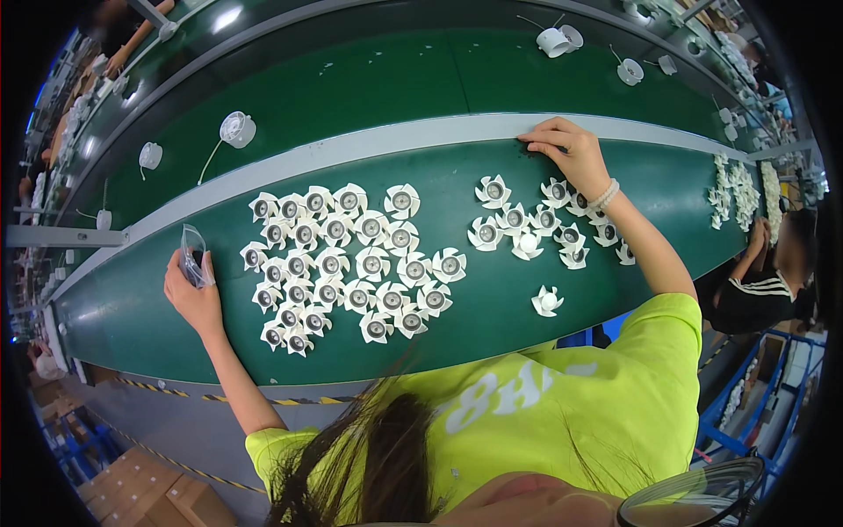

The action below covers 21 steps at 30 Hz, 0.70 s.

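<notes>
My left hand (195, 294) is closed around a small clear plastic bag (195, 255) at the left side of the green work surface (492, 325); what the bag holds is hard to make out. To its right lies a large group of white fan wheels (337, 230), mostly with their round metal-ringed hubs facing up. My right hand (569, 151) is at the far edge, thumb and fingers pinched together over some tiny dark bits (532, 155). Anything between those fingertips is too small to name. Below my right hand sits a smaller group of fan wheels (513, 218), partly covered by my forearm. One fan wheel (547, 301) lies apart, turned over.
A pale metal rail (351, 155) divides the work surface from a green conveyor belt (395, 79). White fan housings with wires (237, 130) stand on the belt. At far right, rows of white parts (736, 191) lie near a co-worker in black (757, 299). Cardboard boxes (145, 487) are at lower left.
</notes>
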Motion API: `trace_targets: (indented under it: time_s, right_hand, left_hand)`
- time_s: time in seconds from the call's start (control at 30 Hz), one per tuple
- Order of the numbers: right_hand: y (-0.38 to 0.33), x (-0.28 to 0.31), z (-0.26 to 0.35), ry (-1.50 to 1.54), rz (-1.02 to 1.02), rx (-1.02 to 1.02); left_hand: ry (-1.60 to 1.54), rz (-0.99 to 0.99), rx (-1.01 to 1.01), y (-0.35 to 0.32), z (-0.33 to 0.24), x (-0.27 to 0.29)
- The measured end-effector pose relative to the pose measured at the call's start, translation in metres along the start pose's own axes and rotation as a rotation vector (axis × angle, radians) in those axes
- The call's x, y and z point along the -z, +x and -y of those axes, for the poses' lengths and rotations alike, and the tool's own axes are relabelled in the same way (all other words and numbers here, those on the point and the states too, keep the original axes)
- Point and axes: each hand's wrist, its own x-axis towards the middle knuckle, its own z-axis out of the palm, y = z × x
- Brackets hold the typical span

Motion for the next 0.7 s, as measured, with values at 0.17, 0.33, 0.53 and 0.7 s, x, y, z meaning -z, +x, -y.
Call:
trace_targets:
  time_s: [0.17,0.33,0.53,0.7]
  right_hand:
    - [-0.001,0.002,0.002,-0.071,0.022,-0.007]
    - [-0.001,0.001,0.006,-0.185,0.007,0.104]
    - [0.002,0.006,0.009,-0.206,0.04,0.086]
    - [0.009,0.012,0.019,-0.205,0.115,0.02]
  left_hand:
    - [0.003,0.008,0.017,-0.001,0.001,0.0]
    - [0.027,0.007,0.011,-0.001,0.004,-0.004]
    - [0.035,0.023,0.011,-0.002,0.005,-0.002]
    - [0.03,0.021,-0.008,-0.002,0.008,-0.005]
